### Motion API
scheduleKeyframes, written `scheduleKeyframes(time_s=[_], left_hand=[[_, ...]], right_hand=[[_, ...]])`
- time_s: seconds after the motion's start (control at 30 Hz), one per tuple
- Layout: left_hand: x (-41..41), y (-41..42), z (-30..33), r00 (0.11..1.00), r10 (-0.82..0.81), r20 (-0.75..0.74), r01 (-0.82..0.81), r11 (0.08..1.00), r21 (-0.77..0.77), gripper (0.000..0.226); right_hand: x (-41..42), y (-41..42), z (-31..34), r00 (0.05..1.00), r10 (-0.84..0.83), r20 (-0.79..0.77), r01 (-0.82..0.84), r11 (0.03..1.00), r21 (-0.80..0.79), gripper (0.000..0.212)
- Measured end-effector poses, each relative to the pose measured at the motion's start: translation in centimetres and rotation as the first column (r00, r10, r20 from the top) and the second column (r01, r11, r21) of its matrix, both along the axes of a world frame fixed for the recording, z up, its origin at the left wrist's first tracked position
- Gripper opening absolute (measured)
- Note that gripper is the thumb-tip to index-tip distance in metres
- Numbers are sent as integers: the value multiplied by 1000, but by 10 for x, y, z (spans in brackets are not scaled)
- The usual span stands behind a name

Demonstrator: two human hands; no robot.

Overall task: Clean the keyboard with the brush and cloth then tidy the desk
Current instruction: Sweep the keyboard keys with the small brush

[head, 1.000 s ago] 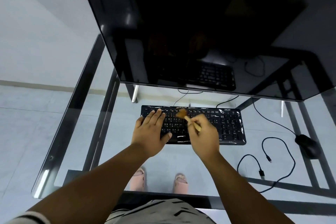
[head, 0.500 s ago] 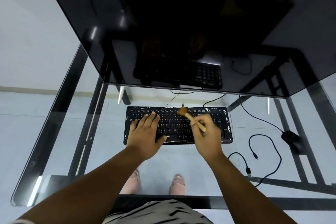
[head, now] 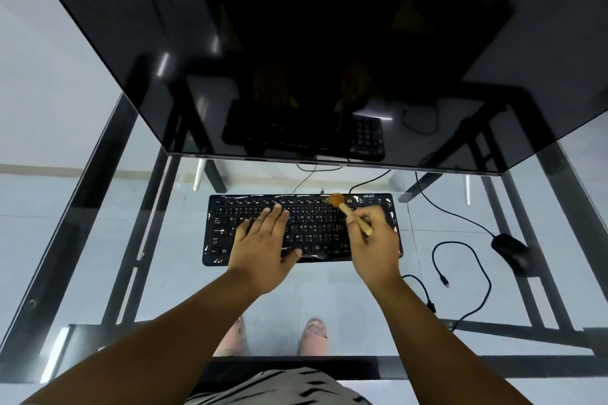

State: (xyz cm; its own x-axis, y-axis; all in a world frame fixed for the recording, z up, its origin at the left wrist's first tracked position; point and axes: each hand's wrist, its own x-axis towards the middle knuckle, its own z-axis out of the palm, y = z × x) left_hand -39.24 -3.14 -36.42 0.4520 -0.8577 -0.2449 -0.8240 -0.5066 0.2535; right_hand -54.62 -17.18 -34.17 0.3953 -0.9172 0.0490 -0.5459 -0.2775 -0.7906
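A black keyboard (head: pixel 312 230) lies on the glass desk (head: pixel 164 273) under the monitor. My left hand (head: pixel 266 246) rests flat on its left half, fingers spread. My right hand (head: pixel 375 250) grips a small wooden-handled brush (head: pixel 348 210). The brush's orange bristles touch the top key row, right of centre. No cloth is in view.
A large dark monitor (head: pixel 312 59) overhangs the back of the desk. A black mouse (head: pixel 510 250) sits at the right with its cord. A loose black cable (head: pixel 460 276) loops right of the keyboard. The desk's black frame bars show through the glass, and my feet below.
The brush tip has moved rightward along the top of the keyboard with my right hand. My left hand stays on the keys. My head has tilted, shifting the view.
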Motion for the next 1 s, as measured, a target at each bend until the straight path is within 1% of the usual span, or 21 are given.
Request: scheduleKeyframes(time_s=[0.07, 0.13, 0.2, 0.23, 0.27, 0.3, 0.33, 0.4, 0.43, 0.47, 0.5, 0.53, 0.6, 0.63, 0.67, 0.7, 0.77, 0.83, 0.9, 0.97, 1.0], left_hand=[[-4, -3, -2, 999, -40, -2, 40, 999, 7, 83], [-9, -6, -4, 999, -53, 1, 53, 998, 15, 89], [-13, -8, -5, 999, -51, -5, 52, 999, 5, 89], [-14, -9, -6, 999, -52, -11, 52, 999, -2, 88], [-16, -10, -7, 998, -54, -14, 54, 998, -7, 86], [-17, -12, -7, 998, -57, -15, 57, 998, -11, 84], [-19, -13, -7, 998, -57, -14, 56, 998, -12, 82], [-22, -15, -8, 999, -50, -11, 50, 999, -12, 80], [-24, -17, -7, 999, -48, -11, 48, 999, -17, 81], [-25, -18, -7, 999, -47, -15, 47, 999, -23, 82], [-27, -20, -7, 999, -48, -17, 48, 999, -25, 82], [-29, -21, -8, 999, -49, -17, 49, 999, -19, 80], [-32, -25, -8, 999, -46, -19, 46, 999, -10, 79], [-34, -26, -8, 999, -42, -21, 42, 999, -9, 79], [-37, -28, -8, 999, -40, -23, 40, 999, -8, 80], [-38, -30, -8, 999, -39, -27, 39, 999, -5, 80], [-41, -31, -8, 999, -36, -33, 36, 999, 2, 80], [-42, -33, -7, 999, -26, -31, 27, 1000, 7, 80], [-43, -34, -7, 999, -17, -28, 17, 1000, 0, 80], [-44, -34, -8, 1000, -6, -31, 5, 1000, -7, 80], [-45, -34, -8, 1000, 1, -30, -1, 1000, -8, 80]], right_hand=[[-4, 1, 0, 1000, -11, -14, 11, 1000, -9, 5], [-8, 3, 1, 997, -48, 61, 48, 999, 1, 6], [-12, 9, 2, 988, 76, 132, -82, 995, 47, 7], [-14, 12, 2, 980, 157, 122, -166, 984, 65, 8], [-18, 14, 0, 977, 196, 86, -202, 977, 68, 9], [-21, 14, -4, 984, 172, 50, -175, 983, 59, 10], [-25, 12, -7, 995, 94, 24, -95, 994, 46, 10], [-33, 6, -9, 998, -54, 38, 52, 997, 53, 11], [-36, 2, -8, 996, -58, 62, 53, 996, 70, 12], [-38, 0, -7, 998, -15, 67, 10, 997, 78, 13], [-41, -2, -6, 998, 27, 48, -31, 997, 70, 13], [-44, -5, -5, 999, 30, 20, -31, 999, 44, 13], [-50, -14, -4, 995, -95, 1, 95, 995, 2, 11], [-53, -18, -3, 987, -157, 28, 157, 988, 8, 11], [-55, -23, -3, 982, -178, 58, 177, 984, 26, 10], [-55, -26, -1, 985, -153, 78, 150, 988, 44, 10], [-55, -29, 0, 996, -76, 42, 75, 996, 45, 11], [-55, -31, 0, 993, -121, -15, 121, 993, 11, 9], [-58, -33, 0, 986, -166, 20, 165, 986, 26, 8], [-60, -32, 1, 996, -79, 51, 76, 995, 58, 9], [-62, -30, -1, 999, -32, 24, 31, 998, 51, 9]])
